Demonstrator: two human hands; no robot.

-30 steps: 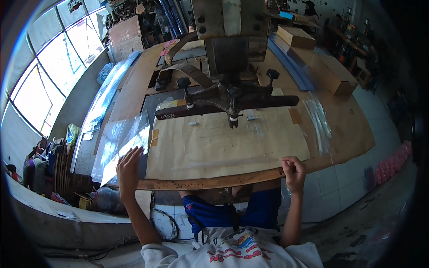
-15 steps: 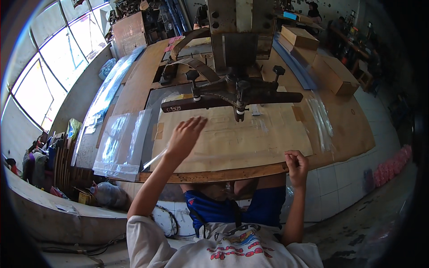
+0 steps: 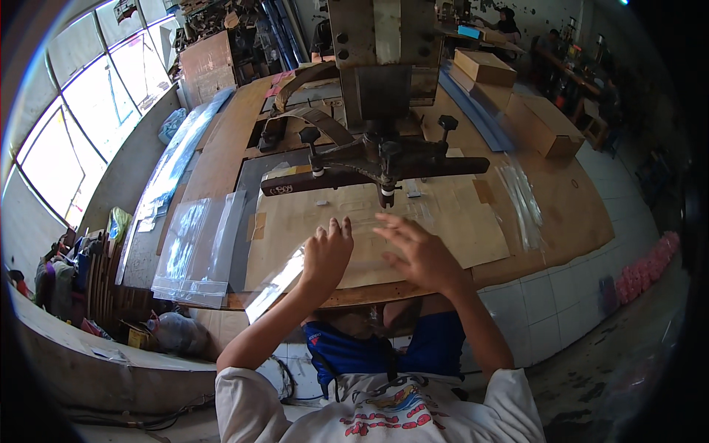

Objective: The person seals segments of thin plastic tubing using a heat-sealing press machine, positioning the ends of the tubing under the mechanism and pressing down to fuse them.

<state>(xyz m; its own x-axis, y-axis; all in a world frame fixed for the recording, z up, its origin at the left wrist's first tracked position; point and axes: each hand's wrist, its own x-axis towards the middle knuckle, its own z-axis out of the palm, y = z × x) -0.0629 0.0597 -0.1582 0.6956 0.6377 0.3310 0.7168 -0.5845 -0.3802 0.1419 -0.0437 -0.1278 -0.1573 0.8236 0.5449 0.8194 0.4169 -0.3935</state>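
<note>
My left hand [image 3: 327, 257] is over the tan sheet [image 3: 458, 229], palm down, fingers partly bent and tips slightly apart. Beneath its wrist runs a shiny clear plastic strip [image 3: 275, 286], whose near end reaches past the table's front edge; whether the fingers touch it is hidden. Just to the right, my right hand [image 3: 419, 252] hovers with spread fingers and nothing visible in them. Beyond both hands hangs the dark metal press head [image 3: 380, 166] with its crossbar and knobs. A small whitish piece [image 3: 321, 203] lies on the sheet below the bar.
Clear plastic sheets [image 3: 188, 247] lie at the left, and loose clear strips [image 3: 521, 199] at the right. Cardboard boxes [image 3: 546, 125] stand at the far right beside long blue strips [image 3: 476, 111]. The wooden table edge [image 3: 354, 297] runs close to my body. People sit in the background.
My right hand has left the front right edge and moved inward, its fingers opening. My left hand has shifted slightly right and nearer. The plastic strip shows wider, hanging past the edge.
</note>
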